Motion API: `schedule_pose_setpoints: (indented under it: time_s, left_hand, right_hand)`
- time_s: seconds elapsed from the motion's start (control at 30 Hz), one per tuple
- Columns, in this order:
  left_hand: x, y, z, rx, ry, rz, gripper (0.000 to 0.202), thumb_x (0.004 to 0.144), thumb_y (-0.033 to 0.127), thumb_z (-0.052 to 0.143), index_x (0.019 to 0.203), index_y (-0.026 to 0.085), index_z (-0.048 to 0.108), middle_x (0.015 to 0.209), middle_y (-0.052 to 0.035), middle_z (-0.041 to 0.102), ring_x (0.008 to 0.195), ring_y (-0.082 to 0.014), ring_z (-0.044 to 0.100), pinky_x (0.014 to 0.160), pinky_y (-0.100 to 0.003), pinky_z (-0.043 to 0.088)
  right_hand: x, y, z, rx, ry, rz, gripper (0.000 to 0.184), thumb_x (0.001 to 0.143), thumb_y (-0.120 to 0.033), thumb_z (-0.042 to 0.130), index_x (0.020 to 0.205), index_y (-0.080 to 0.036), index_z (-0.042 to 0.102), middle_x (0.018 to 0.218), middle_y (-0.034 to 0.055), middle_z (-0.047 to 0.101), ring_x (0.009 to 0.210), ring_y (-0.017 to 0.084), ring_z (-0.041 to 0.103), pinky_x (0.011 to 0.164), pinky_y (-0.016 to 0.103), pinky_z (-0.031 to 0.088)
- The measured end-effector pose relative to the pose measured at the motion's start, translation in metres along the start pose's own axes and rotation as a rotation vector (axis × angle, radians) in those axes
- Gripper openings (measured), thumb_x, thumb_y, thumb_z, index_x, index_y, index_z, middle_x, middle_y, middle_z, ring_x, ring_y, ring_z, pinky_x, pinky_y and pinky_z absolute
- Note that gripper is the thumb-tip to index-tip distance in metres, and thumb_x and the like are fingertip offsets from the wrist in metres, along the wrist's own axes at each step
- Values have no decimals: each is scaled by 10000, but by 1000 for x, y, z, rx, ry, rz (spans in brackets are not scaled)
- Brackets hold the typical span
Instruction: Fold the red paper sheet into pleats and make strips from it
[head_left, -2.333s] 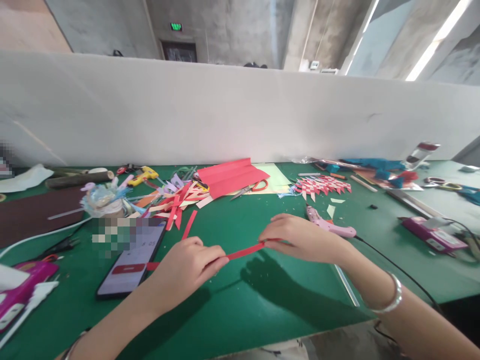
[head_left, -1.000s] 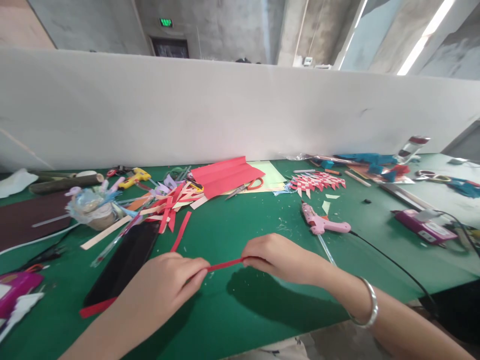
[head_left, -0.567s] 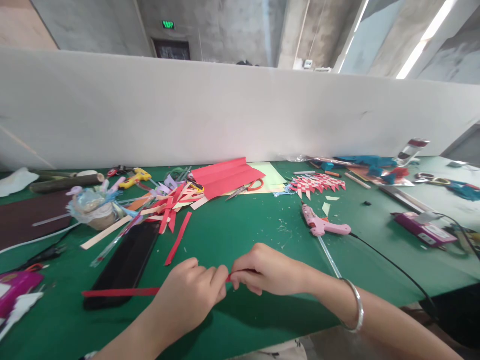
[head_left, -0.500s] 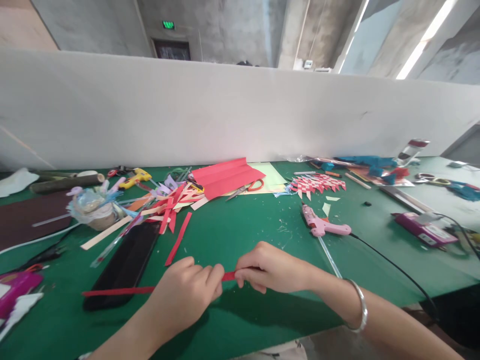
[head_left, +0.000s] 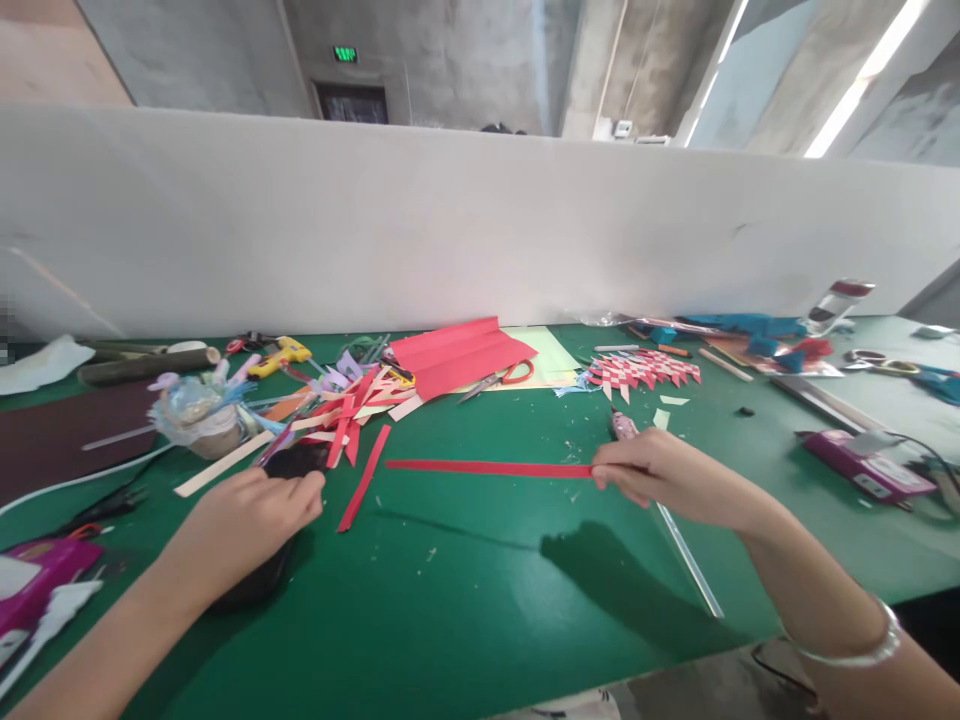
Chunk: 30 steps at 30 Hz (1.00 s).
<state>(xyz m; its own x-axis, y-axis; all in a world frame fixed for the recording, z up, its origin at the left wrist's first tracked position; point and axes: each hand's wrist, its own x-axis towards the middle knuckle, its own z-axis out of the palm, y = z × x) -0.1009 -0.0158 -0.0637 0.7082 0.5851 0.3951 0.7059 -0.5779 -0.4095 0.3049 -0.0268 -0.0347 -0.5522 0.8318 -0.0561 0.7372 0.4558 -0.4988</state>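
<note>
My right hand (head_left: 649, 475) pinches one end of a red paper strip (head_left: 487, 468), holding it out level above the table. The strip's other end hangs free to the left, and its shadow falls on the green surface. My left hand (head_left: 259, 530) is apart from the strip, fingers curled closed with nothing seen in them. It hovers over a black phone (head_left: 262, 585), which it partly covers. Between the hands lies another red paper strip (head_left: 364, 478). Behind my right hand is a pink glue gun (head_left: 622, 427), mostly hidden, with a clear glue stick (head_left: 690, 565) showing below.
Loose red and cream paper strips (head_left: 352, 410) are heaped at the back left. Red paper (head_left: 465, 355) and orange-handled scissors (head_left: 499, 380) lie mid-back. Right of them sits a woven red-and-white paper piece (head_left: 641, 372). A purple device (head_left: 870, 467) is at the right.
My hands have moved apart. The red strip has slid out of my left hand and gone right with my right hand. The left hand has shifted left, over the phone.
</note>
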Motion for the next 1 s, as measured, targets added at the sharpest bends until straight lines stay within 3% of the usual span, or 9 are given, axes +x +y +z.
schedule_pose_setpoints:
  time_s: [0.1,0.17,0.27,0.4,0.57,0.67,0.77,0.87,1.0]
  left_hand:
    - [20,18,-8,-76,137,-36,252,876,186,359,707,203,545,593,23,592,556,-137,542,622,-285,363]
    - [38,41,-17,-215,202,-74,236,887,256,362,973,173,566,893,-50,665,843,-193,600,765,-308,397]
    - [59,73,-29,-388,151,13,386,865,461,425,1095,176,546,1103,-81,625,966,-215,570,819,-321,390]
    - [66,92,-34,-533,-90,46,368,948,312,287,787,208,601,624,28,623,556,-126,514,602,-259,352]
    - [67,98,-34,-651,-362,-96,422,948,332,248,673,205,542,521,24,559,520,-139,489,510,-253,264]
    - [72,103,-35,-834,-463,-160,426,940,336,264,597,193,472,488,34,543,500,-118,486,512,-239,270]
    - [73,107,-36,-976,-497,-199,448,937,328,263,546,184,428,459,39,538,488,-100,487,545,-219,311]
    - [71,106,-36,-1047,-513,-212,458,933,325,276,539,182,460,442,44,544,479,-89,488,598,-205,353]
    - [64,98,-38,-1203,-592,-321,404,923,377,308,714,197,603,424,61,525,433,-81,486,576,-186,395]
  right_hand:
    - [-1,-13,3,-57,-20,-38,328,921,-316,338,711,-189,556,504,-42,468,448,80,384,524,224,309]
    - [2,-24,8,-83,-39,-102,323,926,-314,353,689,-191,536,537,-35,471,469,83,380,515,228,291]
    - [9,-35,14,-96,-68,-194,325,936,-318,350,690,-193,519,567,-31,473,504,90,403,507,229,280]
    - [14,-37,17,-113,-14,-221,284,937,-282,352,768,-199,564,655,-18,559,579,98,485,552,217,328]
    - [22,-49,37,-284,253,-331,168,881,-216,429,934,-202,588,824,15,627,745,132,545,847,305,338]
    - [31,-64,56,-298,281,-429,153,832,-189,434,740,-175,555,647,-9,573,575,105,456,695,252,349]
    - [36,-70,68,-247,331,-434,166,773,-183,440,609,-178,464,518,-41,469,464,86,283,508,223,242]
    - [37,-64,70,-185,359,-434,142,705,-152,434,568,-181,410,461,-63,370,453,83,173,475,218,175]
    - [35,-46,65,-124,342,-382,100,634,-106,406,570,-183,399,466,-66,331,459,76,176,492,210,183]
